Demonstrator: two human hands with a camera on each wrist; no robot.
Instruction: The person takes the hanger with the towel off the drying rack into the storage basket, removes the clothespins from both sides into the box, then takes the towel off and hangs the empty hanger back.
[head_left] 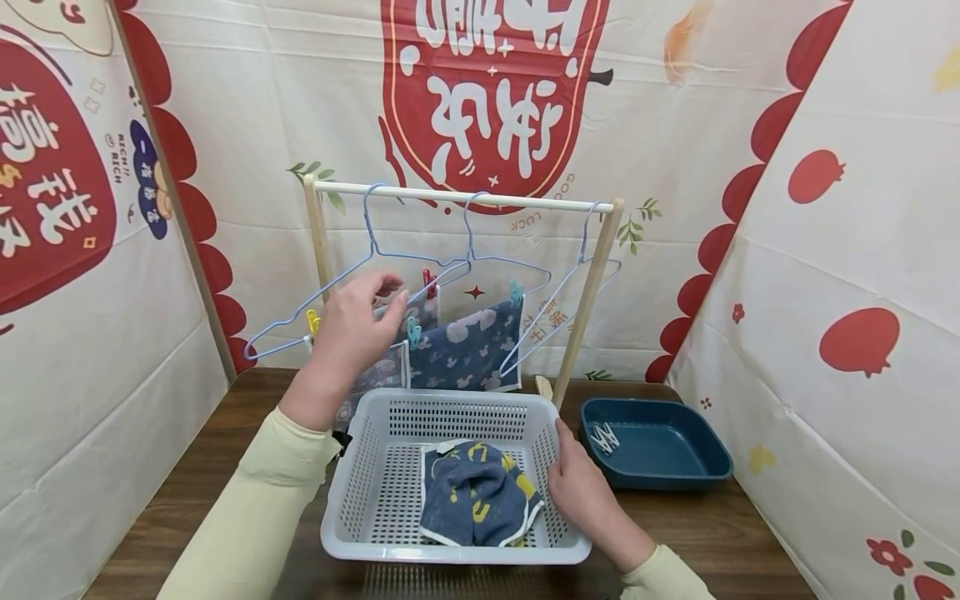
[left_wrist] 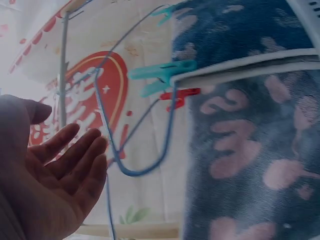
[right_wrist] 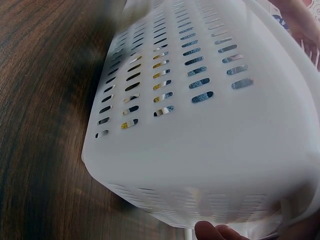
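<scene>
My left hand (head_left: pixel 354 323) is raised in front of the left blue hanger (head_left: pixel 281 323), fingers loosely bent and nothing between them. In the left wrist view its palm faces up beside the hanger. My right hand (head_left: pixel 583 492) grips the right wall of a white plastic basket (head_left: pixel 457 553). Inside that basket lies a crumpled dark blue cloth (head_left: pixel 476 492) with yellow patterns and white edging. A blue patterned cloth (head_left: pixel 468 350) hangs from the middle hanger by teal clothespins (head_left: pixel 517 293). Behind my left hand, a grey-blue cloth (left_wrist: pixel 225 150) hangs partly hidden by the basket.
A wooden rack (head_left: pixel 480 198) carries three blue hangers; the right hanger (head_left: pixel 551 308) bears no cloth. Yellow (head_left: pixel 312 322) and red clothespins (head_left: pixel 429 283) sit on the left hanger. At the right, a dark blue tray (head_left: pixel 660 482) holds several white clothespins (head_left: pixel 604 438).
</scene>
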